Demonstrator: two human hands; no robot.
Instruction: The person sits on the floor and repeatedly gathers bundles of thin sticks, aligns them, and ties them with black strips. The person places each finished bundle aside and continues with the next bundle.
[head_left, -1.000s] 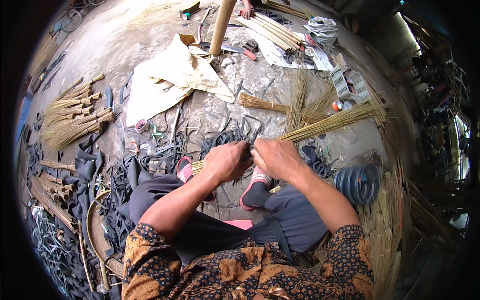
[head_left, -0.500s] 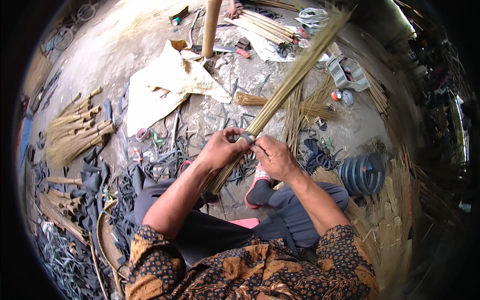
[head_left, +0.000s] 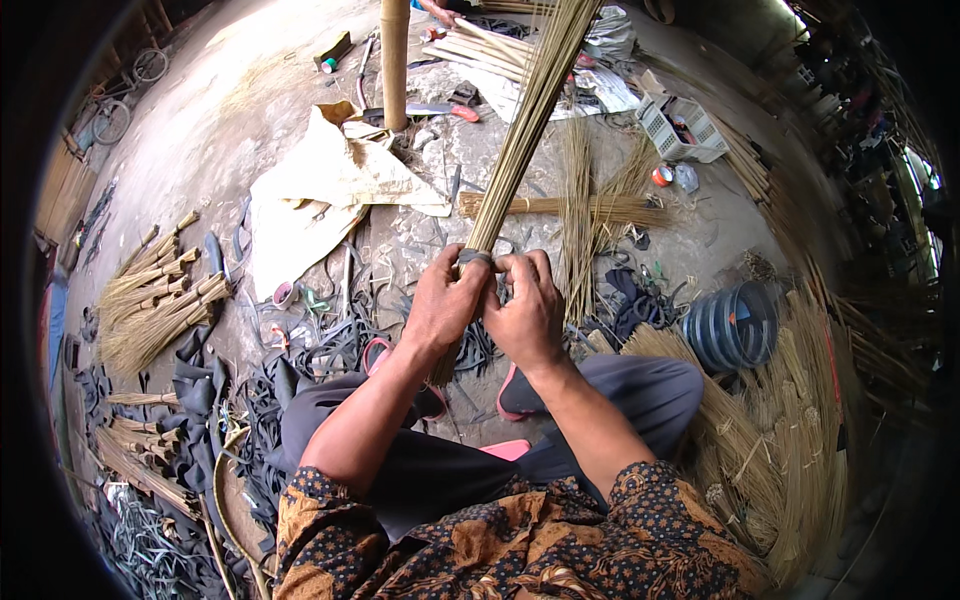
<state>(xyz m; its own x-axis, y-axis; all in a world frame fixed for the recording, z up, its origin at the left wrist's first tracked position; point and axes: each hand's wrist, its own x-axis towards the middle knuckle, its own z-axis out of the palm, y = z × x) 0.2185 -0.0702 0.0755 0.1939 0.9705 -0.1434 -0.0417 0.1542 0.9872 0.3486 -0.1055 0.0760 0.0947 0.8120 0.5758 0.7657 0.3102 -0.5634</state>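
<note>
A long bundle of thin broom sticks (head_left: 525,130) rises from my lap, tilted away and to the right. A dark rubber-like strip (head_left: 474,257) is wrapped round it near its lower end. My left hand (head_left: 438,305) grips the bundle at the strip, its fingers closed round it. Close against the bundle's right side, my right hand (head_left: 530,312) has its fingers curled in beside the strip. Whatever lies between its fingertips is hidden. Below my hands, the bundle's butt end shows partly behind my left forearm.
Dark strips (head_left: 370,330) litter the floor around my feet. Tied stick bundles lie at left (head_left: 165,300) and right (head_left: 780,450). A pale sack (head_left: 320,190), a knife (head_left: 430,109), a post (head_left: 395,70), a white basket (head_left: 680,130) and a ribbed dark container (head_left: 730,325) stand or lie beyond. Another person's hand (head_left: 440,12) shows far ahead.
The bundle has swung to a steeper angle, its far end moving left. Both hands have shifted slightly left with it; my right hand has turned more upright. The view has shifted a little.
</note>
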